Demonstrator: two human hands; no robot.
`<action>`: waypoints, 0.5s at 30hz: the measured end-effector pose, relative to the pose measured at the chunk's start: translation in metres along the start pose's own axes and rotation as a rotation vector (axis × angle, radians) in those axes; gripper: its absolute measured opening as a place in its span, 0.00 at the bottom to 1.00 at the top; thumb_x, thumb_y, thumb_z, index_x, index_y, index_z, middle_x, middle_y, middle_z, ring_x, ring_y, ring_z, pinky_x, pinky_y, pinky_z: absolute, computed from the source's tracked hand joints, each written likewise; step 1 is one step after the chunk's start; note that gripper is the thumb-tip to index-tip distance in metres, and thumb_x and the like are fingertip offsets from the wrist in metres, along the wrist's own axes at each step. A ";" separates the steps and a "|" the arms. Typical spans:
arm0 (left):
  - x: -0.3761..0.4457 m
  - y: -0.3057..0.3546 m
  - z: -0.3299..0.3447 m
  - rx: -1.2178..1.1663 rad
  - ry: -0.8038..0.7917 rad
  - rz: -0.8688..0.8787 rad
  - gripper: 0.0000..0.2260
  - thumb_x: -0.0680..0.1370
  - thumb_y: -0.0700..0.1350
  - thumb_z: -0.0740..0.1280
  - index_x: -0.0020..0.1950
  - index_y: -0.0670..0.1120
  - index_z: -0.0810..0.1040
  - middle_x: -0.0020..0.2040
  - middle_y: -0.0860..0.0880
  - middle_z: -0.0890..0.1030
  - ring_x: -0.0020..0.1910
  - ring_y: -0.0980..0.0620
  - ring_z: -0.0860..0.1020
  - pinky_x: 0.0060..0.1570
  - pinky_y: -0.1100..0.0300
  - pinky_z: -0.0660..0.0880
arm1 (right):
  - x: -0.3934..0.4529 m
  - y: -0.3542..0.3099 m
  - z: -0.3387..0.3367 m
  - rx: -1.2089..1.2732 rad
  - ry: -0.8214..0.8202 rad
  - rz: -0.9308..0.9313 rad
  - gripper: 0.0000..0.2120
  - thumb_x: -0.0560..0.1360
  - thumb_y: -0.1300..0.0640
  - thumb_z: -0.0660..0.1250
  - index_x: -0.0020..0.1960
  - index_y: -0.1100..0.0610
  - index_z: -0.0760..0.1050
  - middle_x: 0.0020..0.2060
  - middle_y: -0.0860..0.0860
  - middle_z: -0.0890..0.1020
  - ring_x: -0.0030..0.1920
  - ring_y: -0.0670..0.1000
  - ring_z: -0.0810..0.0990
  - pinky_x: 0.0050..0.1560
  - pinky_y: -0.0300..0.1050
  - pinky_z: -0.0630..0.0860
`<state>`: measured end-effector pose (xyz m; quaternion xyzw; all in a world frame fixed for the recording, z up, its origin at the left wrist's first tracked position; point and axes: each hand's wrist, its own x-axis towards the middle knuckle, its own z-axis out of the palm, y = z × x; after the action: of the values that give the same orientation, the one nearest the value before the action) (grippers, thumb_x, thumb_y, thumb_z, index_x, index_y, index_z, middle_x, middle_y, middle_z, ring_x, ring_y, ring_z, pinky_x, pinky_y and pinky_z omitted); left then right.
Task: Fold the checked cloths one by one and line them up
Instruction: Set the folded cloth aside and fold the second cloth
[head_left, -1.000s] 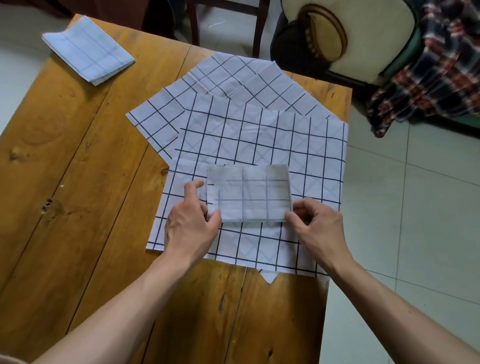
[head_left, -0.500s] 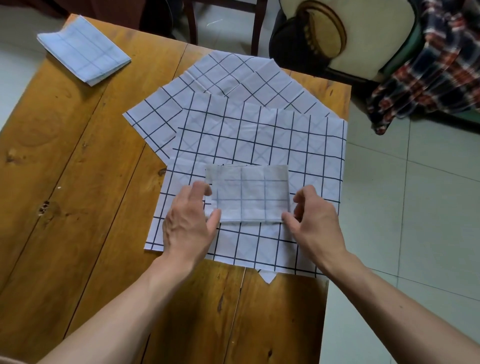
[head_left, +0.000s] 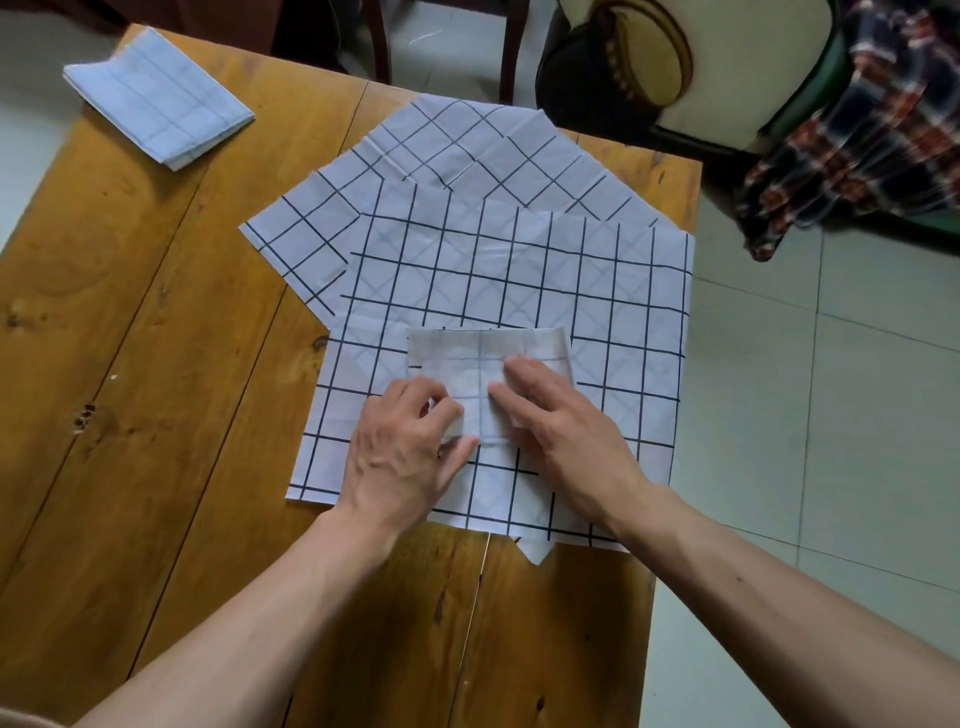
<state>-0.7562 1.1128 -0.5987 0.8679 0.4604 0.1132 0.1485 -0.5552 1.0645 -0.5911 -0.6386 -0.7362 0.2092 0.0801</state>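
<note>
A small folded checked cloth lies on top of an unfolded checked cloth spread flat on the wooden table. My left hand has curled fingers and pinches the folded cloth's left near corner. Across its top my right hand lies with straight fingers, pressing it down. A second unfolded checked cloth lies turned at an angle beneath the spread one. Another folded cloth sits alone at the table's far left corner.
The spread cloths reach the table's right edge, beyond which is tiled floor. A chair with a cushion and a plaid garment stand past the far right. Bare wood fills the table's left half.
My right hand slid from the folded cloth's right edge onto its top. My left hand closed in on the left near corner. The folded cloth stayed in place.
</note>
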 end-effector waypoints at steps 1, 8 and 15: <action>-0.001 -0.001 0.000 0.008 0.001 -0.004 0.12 0.73 0.53 0.73 0.48 0.46 0.79 0.50 0.47 0.77 0.49 0.47 0.74 0.43 0.53 0.73 | -0.001 0.003 0.001 -0.005 -0.007 0.005 0.21 0.82 0.49 0.51 0.73 0.50 0.67 0.76 0.51 0.63 0.77 0.51 0.59 0.66 0.51 0.71; 0.005 -0.011 -0.003 -0.077 -0.053 -0.098 0.13 0.70 0.55 0.76 0.51 0.52 0.80 0.48 0.50 0.75 0.48 0.50 0.72 0.44 0.55 0.69 | -0.002 0.023 -0.006 -0.151 -0.153 0.023 0.30 0.80 0.40 0.52 0.80 0.45 0.50 0.79 0.49 0.46 0.79 0.50 0.42 0.78 0.50 0.45; 0.007 -0.022 -0.014 -0.073 -0.136 -0.107 0.17 0.70 0.52 0.78 0.57 0.54 0.81 0.48 0.51 0.75 0.49 0.50 0.72 0.45 0.53 0.72 | 0.005 0.033 -0.017 -0.198 -0.266 0.096 0.38 0.77 0.34 0.49 0.77 0.45 0.32 0.76 0.46 0.31 0.76 0.48 0.30 0.78 0.52 0.37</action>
<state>-0.7733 1.1324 -0.5933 0.8417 0.4906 0.0625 0.2168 -0.5193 1.0762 -0.5899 -0.6445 -0.7260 0.2219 -0.0915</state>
